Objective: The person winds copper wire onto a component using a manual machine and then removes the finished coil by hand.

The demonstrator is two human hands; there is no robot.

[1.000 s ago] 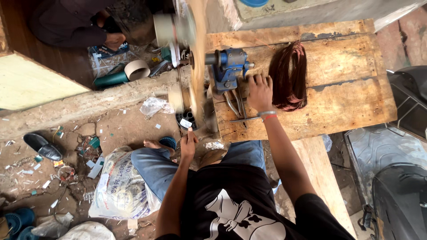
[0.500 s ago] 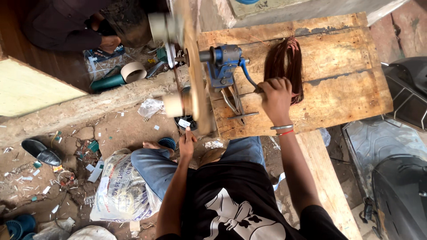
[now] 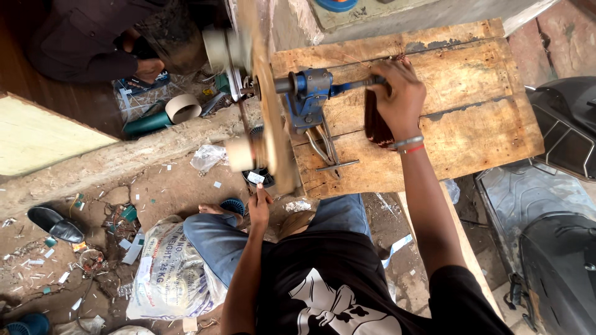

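A blue hand-cranked winder (image 3: pixel 309 96) is fixed to the edge of a rough wooden table (image 3: pixel 472 130). My right hand (image 3: pixel 400 99) is closed on its crank handle, over a dark red-brown bundle (image 3: pixel 374 127) lying on the boards. On the winder's shaft a wooden disc (image 3: pixel 268 118) with pale spools is blurred by spinning. My left hand (image 3: pixel 259 208) reaches up below the disc, fingers pinched on a small dark part with a white tag (image 3: pixel 256 178).
Another person (image 3: pixel 93 43) crouches at the top left beside a tape roll (image 3: pixel 183 108). A white printed sack (image 3: pixel 167 279), a black shoe (image 3: pixel 56 223) and scraps lie on the dirt floor. A dark scooter (image 3: pixel 559 186) stands to the right.
My right hand has swung round with the crank, from lower on the table to higher and further right. The disc keeps spinning. My left hand has stayed below it.
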